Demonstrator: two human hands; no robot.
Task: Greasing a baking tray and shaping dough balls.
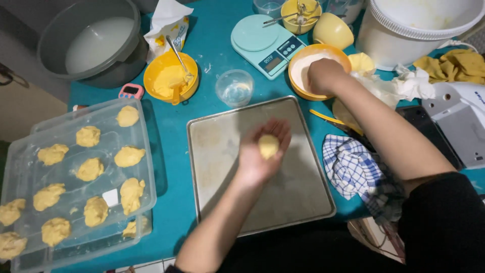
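My left hand (260, 151) lies palm up over a metal baking tray (217, 167) and cradles a small yellow dough ball (268, 146) in its palm. My right hand (323, 75) reaches into an orange bowl of white flour (304, 64) behind the tray, fingers curled down into the flour. To the left, a clear plastic lid (108, 159) on a clear box carries several rough yellow dough pieces (90, 169).
On the teal table stand a mint kitchen scale (265, 43), a clear cup (234, 87), a yellow bowl with butter and a spoon (171, 78), a grey pot (96, 43), a white bucket (404, 35), a checked cloth (353, 169) and a pink timer (131, 91).
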